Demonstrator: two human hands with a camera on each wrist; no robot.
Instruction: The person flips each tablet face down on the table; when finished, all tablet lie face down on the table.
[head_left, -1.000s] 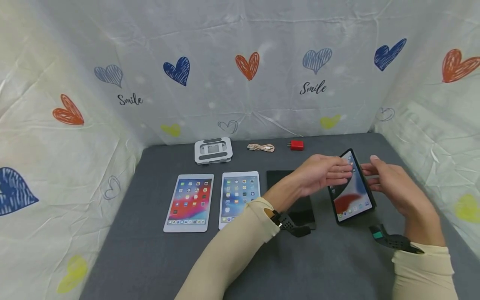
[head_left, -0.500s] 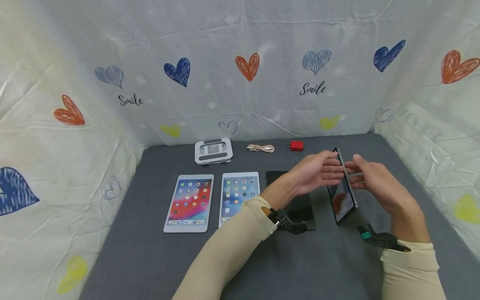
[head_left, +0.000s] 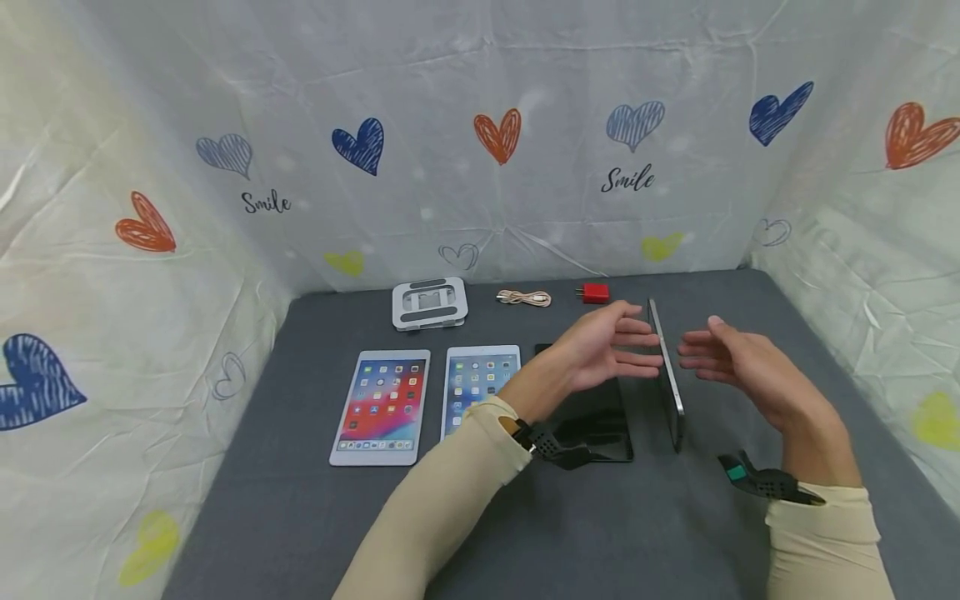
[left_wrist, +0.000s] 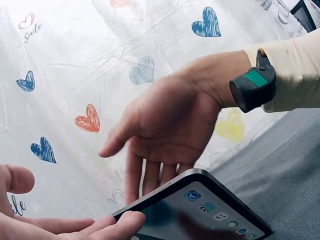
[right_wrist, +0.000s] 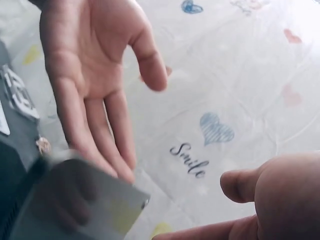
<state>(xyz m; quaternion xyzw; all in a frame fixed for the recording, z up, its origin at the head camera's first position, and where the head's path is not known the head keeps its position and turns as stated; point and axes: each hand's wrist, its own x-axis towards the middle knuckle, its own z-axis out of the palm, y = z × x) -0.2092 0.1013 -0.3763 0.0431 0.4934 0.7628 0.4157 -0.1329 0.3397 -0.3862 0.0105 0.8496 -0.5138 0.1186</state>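
A dark-framed tablet [head_left: 674, 396] stands on its long edge, nearly upright, seen almost edge-on in the head view. Its lit screen [left_wrist: 220, 215] faces my left hand [head_left: 611, 350], whose straight fingers lie against the upper edge on that side. Across from it, my right hand [head_left: 750, 371] is held with fingers extended and thumb up, a gap between it and the tablet's glossy back [right_wrist: 75, 200]. Beneath my left forearm lies a second, black tablet [head_left: 600, 421], its screen dark and partly covered by the wrist.
Two white tablets with lit screens, one red and blue [head_left: 381, 408], one pale blue [head_left: 480, 375], lie flat to the left. Along the back are a folded silver stand [head_left: 429, 303], a coiled cable [head_left: 523, 297] and a red charger plug [head_left: 596, 292]. Heart-printed cloth surrounds the grey table [head_left: 247, 500].
The tablet has swung from leaning back with its screen showing to standing on edge, shifting left. My left hand moved left alongside it; the right hand followed leftward, then came away from its back.
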